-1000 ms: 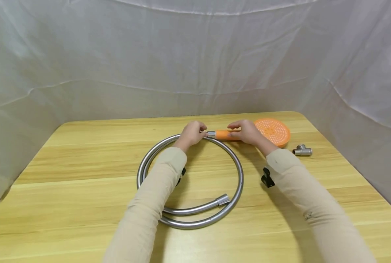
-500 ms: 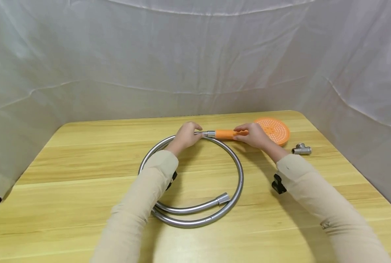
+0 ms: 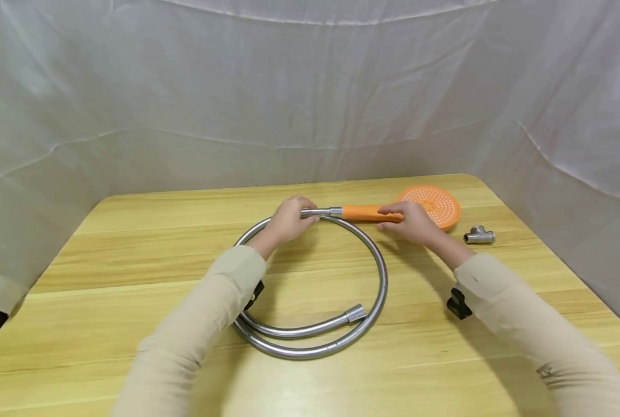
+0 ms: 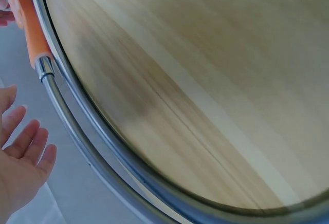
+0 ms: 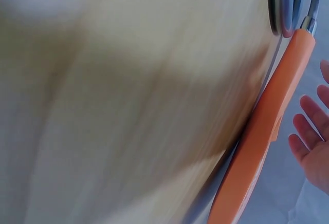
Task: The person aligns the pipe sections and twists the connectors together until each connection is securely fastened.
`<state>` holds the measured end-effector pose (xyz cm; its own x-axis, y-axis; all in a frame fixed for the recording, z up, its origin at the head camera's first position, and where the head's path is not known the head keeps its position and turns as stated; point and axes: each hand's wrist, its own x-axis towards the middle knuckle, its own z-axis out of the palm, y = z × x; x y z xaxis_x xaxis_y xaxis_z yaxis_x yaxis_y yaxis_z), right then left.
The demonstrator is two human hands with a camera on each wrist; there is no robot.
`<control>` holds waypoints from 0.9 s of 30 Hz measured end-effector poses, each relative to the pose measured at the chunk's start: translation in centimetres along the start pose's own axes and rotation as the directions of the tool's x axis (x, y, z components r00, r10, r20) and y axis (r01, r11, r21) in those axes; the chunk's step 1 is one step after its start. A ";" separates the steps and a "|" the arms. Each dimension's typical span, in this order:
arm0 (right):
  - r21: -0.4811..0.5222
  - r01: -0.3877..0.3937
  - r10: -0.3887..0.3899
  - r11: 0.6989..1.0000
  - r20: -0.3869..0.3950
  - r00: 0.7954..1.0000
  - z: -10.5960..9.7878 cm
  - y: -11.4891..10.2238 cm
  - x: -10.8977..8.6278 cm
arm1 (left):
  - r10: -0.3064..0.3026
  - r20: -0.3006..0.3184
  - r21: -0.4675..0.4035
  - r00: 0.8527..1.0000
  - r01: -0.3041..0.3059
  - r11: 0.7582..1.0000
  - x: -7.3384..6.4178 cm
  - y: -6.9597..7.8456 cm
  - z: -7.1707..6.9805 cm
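An orange shower head (image 3: 428, 205) lies face up at the back right of the table, its handle (image 3: 360, 212) toward the left. Its handle end joins a coiled metal shower hose (image 3: 381, 272) through a chrome nut (image 3: 336, 212). My left hand (image 3: 289, 219) hovers over the hose just left of that joint. In the left wrist view, the fingers (image 4: 32, 149) spread loosely beside the hose, holding nothing. Near the disc end of the handle is my right hand (image 3: 415, 222). The right wrist view shows its fingers (image 5: 311, 126) relaxed and apart from the orange handle (image 5: 267, 126).
A small metal tee fitting (image 3: 479, 235) lies right of the shower head. The hose's loose end, a chrome conical nut (image 3: 355, 313), rests inside the coil toward the front. Pale cloth (image 3: 310, 104) hangs behind the wooden table (image 3: 132, 249).
My left hand has drawn left along the hose, off the joint. My right hand has slid right along the handle toward the disc. Shower head and hose stay nearly in place.
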<state>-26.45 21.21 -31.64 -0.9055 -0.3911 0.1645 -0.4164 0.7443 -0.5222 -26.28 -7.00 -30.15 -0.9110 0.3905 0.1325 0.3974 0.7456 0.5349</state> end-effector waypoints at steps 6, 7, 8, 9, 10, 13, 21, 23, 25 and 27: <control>-0.004 0.041 -0.042 0.999 -0.019 0.999 0.0 0.0 -0.8 | 0.031 0.007 -0.019 1.000 -0.030 0.999 -1.3 0.2 -0.3; -0.004 0.047 -0.047 0.999 -0.020 0.999 0.0 0.0 -0.9 | 0.032 0.004 -0.023 0.999 -0.032 0.999 -1.5 0.2 -0.3; -0.003 0.053 -0.053 0.999 -0.021 0.998 0.0 0.0 -1.0 | 0.037 -0.002 -0.026 0.999 -0.037 0.999 -1.8 0.3 -0.3; -0.002 0.055 -0.055 0.999 -0.022 0.998 0.0 0.0 -1.2 | 0.048 -0.010 -0.026 0.999 -0.048 0.998 -2.0 0.3 -0.3; -0.003 0.058 -0.058 0.998 -0.025 0.998 0.0 0.0 -1.3 | 0.059 -0.020 -0.025 0.998 -0.059 0.998 -2.2 0.3 -0.3; -0.020 0.072 -0.073 0.997 -0.042 0.996 0.0 0.1 -1.6 | 0.095 -0.037 -0.020 0.995 -0.096 0.995 -2.9 0.5 -0.2; -0.027 0.090 -0.091 0.996 -0.057 0.994 -0.2 0.5 -2.7 | 0.170 -0.004 -0.005 0.986 -0.170 0.985 -4.5 0.8 0.5; -0.022 0.092 -0.093 0.996 -0.056 0.994 -0.3 0.5 -3.0 | 0.177 0.005 -0.002 0.984 -0.177 0.984 -4.9 0.9 0.7; -0.016 0.084 -0.084 0.996 -0.054 0.995 -0.5 0.5 -3.4 | 0.187 0.022 0.000 0.982 -0.187 0.982 -5.3 1.0 0.8; -0.013 0.065 -0.066 0.998 -0.052 0.996 -0.7 0.6 -3.8 | 0.200 0.039 0.003 0.979 -0.200 0.980 -5.8 1.2 0.9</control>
<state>-23.28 23.49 -31.98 -0.8791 -0.4107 0.2419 -0.4757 0.7243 -0.4990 -20.45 -7.92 -31.00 -0.8083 0.5521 0.2044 0.5719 0.6540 0.4952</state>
